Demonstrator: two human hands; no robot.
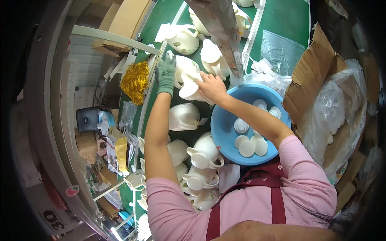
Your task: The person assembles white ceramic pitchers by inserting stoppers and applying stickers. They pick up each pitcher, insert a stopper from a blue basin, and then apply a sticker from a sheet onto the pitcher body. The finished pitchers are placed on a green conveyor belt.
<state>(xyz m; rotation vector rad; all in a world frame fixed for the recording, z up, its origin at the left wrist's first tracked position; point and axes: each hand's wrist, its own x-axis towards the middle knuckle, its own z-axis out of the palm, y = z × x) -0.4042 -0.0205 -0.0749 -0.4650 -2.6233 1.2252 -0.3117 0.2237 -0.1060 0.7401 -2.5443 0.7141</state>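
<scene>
The left arm [156,134] is stretched almost straight toward the far side, bared between its pink sleeve [175,209] and the wrist. The left hand [166,71] is covered by a green glove [165,84], its fingers pointed far; how tightly they are curled cannot be made out. The right arm [257,115] is slanted from near right to far left, bared beyond its pink sleeve [309,166]. The right hand [213,87] is ungloved, its back turned upward, its fingers directed left and partly bent. The hands are held apart, the left placed slightly farther.
</scene>
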